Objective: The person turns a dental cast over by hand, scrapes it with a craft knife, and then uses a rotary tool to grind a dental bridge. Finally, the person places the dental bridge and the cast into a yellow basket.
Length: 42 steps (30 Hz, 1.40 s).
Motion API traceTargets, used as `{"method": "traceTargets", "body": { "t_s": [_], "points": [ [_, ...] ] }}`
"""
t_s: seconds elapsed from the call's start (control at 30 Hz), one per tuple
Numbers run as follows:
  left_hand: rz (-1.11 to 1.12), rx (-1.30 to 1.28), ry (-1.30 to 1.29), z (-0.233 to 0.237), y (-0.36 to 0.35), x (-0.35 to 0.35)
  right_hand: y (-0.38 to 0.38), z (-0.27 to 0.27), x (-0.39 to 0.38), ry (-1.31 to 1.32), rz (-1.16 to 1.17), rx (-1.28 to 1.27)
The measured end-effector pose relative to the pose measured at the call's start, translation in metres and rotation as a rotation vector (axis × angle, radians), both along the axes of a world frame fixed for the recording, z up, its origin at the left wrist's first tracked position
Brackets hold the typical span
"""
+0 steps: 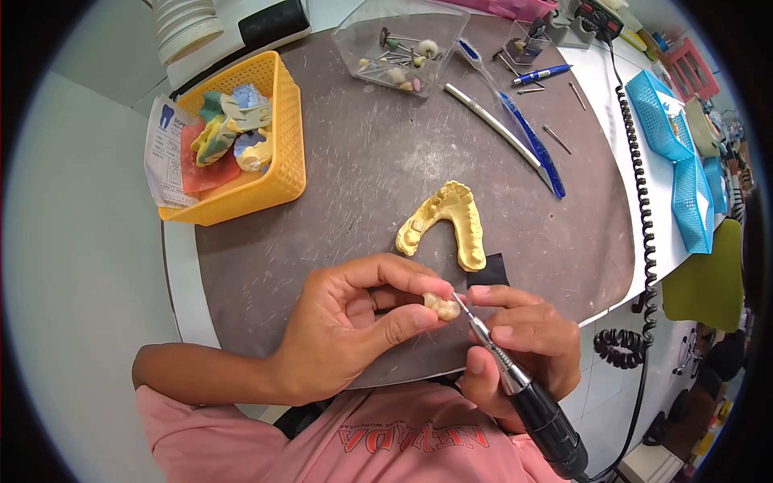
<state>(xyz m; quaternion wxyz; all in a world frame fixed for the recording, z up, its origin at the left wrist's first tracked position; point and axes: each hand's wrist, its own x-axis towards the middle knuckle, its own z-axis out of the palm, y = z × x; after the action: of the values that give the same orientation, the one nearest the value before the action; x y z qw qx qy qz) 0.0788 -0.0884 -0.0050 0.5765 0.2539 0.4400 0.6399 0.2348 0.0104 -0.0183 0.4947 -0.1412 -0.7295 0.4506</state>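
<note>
Between the thumb and fingers of my left hand [354,318] is a small cream-coloured dental crown piece [441,306], several teeth wide by its look. My right hand [527,338] grips a black and silver rotary handpiece [515,378] like a pen. Its thin bur points up and left, and the tip is at the crown piece; whether it touches cannot be made out. A yellow horseshoe-shaped dental cast [460,221] lies on the brown mat just beyond my hands. Next to it is a small black square [488,272], partly behind my right fingers.
A yellow basket [290,153] with casts and papers stands left. At the back is a clear box [354,40] of burs. A blue toothbrush [523,121], a white stick [499,133] and a blue pen [541,75] lie right. The handpiece's coiled cord [640,201] hangs along the right edge.
</note>
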Motion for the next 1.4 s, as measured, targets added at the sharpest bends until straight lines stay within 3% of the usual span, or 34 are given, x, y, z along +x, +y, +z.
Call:
{"method": "traceTargets", "body": {
  "t_s": [1.4],
  "points": [
    [0.007, 0.121, 0.034, -0.0056, 0.0012, 0.0037, 0.0043, -0.0035, 0.0001, 0.011, 0.102, 0.079]
  ]
}}
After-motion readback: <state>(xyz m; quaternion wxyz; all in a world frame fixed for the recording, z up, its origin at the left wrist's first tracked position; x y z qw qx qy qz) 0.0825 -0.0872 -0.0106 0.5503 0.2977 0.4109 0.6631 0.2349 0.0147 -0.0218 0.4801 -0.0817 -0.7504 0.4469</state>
